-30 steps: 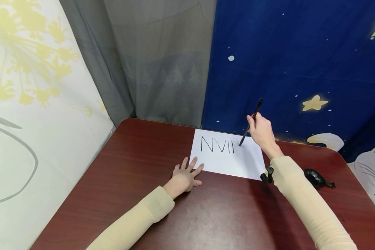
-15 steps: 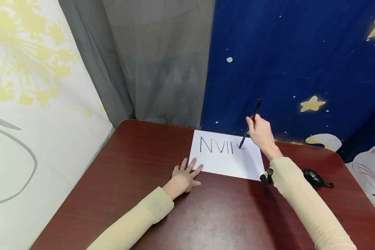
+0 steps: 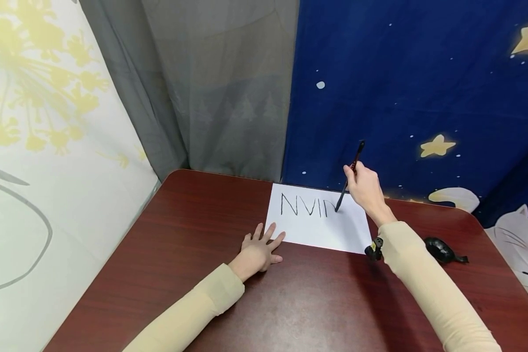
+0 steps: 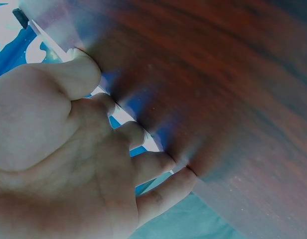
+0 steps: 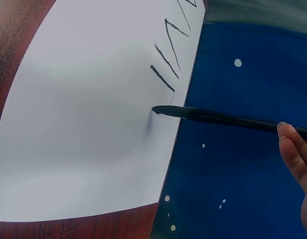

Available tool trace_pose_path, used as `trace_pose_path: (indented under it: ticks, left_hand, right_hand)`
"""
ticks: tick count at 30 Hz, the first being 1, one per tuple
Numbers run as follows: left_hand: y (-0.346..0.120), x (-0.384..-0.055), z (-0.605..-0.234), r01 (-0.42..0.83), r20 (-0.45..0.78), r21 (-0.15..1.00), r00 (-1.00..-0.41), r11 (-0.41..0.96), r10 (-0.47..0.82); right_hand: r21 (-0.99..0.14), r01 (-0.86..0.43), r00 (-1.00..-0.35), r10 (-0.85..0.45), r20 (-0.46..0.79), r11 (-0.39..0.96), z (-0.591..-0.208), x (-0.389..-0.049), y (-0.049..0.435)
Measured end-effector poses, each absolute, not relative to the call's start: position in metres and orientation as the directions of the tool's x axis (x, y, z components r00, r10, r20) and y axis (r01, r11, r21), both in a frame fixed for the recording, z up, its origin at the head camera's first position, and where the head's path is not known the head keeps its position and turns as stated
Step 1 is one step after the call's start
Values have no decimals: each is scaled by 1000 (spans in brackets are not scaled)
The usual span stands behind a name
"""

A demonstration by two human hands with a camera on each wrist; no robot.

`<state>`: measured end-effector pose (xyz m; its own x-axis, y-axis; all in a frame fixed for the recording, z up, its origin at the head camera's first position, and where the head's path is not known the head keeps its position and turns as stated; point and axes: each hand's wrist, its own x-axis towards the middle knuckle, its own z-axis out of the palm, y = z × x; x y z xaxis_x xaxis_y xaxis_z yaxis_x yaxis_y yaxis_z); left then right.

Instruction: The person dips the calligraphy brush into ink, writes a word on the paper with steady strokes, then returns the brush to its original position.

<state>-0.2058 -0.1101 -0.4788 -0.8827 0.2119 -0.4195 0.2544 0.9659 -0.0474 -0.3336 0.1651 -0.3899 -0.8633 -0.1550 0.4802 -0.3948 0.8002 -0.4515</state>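
Observation:
A white sheet of paper (image 3: 317, 234) lies near the table's far edge, with thin black letter strokes across its upper part. My right hand (image 3: 366, 188) pinches a dark, long-handled paintbrush (image 3: 347, 185) well up its handle. In the right wrist view the brush (image 5: 213, 116) leans across the sheet's edge, its black tip on the paper (image 5: 83, 129) below the last stroke. My left hand (image 3: 256, 252) rests with spread, straight fingers at the sheet's lower left corner. In the left wrist view the palm of the left hand (image 4: 88, 144) shows, fingertips down on the wood.
A shiny black rounded object (image 3: 441, 250) with a short tail sits on the table right of my right forearm. The brown table (image 3: 193, 230) ends against grey and blue curtains (image 3: 229, 98). A small black camera (image 3: 374, 248) is strapped at my right wrist.
The brush tip has moved slightly down the paper in my right hand, lengthening a stroke after the earlier letters. My left hand stays in place; the head view has shifted slightly.

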Motion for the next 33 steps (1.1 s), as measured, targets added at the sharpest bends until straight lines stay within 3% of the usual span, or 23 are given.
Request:
trace_pose_path:
  ticks: [33]
  left_hand:
    - [-110,-205,-476,257,-430,-48,-878,965,212]
  right_hand:
    - [-482,-399,-876,-168,452,780,-389,-327,158]
